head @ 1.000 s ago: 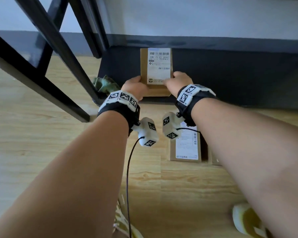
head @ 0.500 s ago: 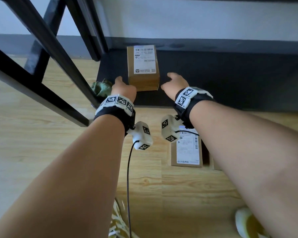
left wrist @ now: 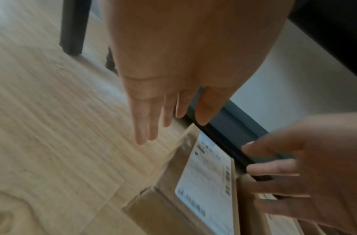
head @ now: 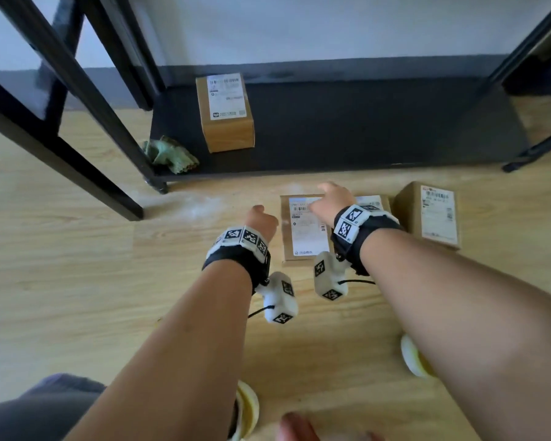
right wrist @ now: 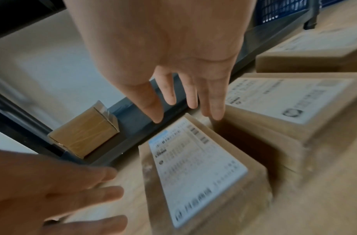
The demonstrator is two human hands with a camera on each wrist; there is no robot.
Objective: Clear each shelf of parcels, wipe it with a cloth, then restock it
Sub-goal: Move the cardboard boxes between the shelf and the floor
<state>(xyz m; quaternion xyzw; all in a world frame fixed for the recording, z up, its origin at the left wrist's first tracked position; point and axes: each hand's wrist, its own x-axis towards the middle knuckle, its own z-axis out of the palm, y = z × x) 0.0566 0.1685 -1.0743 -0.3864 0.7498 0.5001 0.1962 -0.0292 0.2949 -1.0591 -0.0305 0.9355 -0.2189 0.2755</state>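
Note:
One brown labelled parcel [head: 225,113] stands on the black bottom shelf [head: 363,128], at its left. A crumpled green cloth [head: 169,154] lies on the shelf's front left corner. On the wood floor in front lies another labelled parcel [head: 303,230] [right wrist: 195,167] [left wrist: 203,178]. My left hand [head: 261,219] [left wrist: 153,120] hovers just left of it, fingers straight, holding nothing. My right hand [head: 331,198] [right wrist: 185,101] hangs over its far right edge, fingers spread, holding nothing. More parcels lie to the right: one [right wrist: 294,101] beside it and another [head: 433,214] further out.
Black shelf posts [head: 77,100] slant down at the left, and another frame leg [head: 535,151] stands at the right. A blue basket [right wrist: 282,11] sits beyond that. Yellow slippers [head: 414,358] are on the floor near me.
Both hands let go of the parcel on the shelf and drew back and down to the parcel on the floor. The view has pulled back, showing more parcels at the right.

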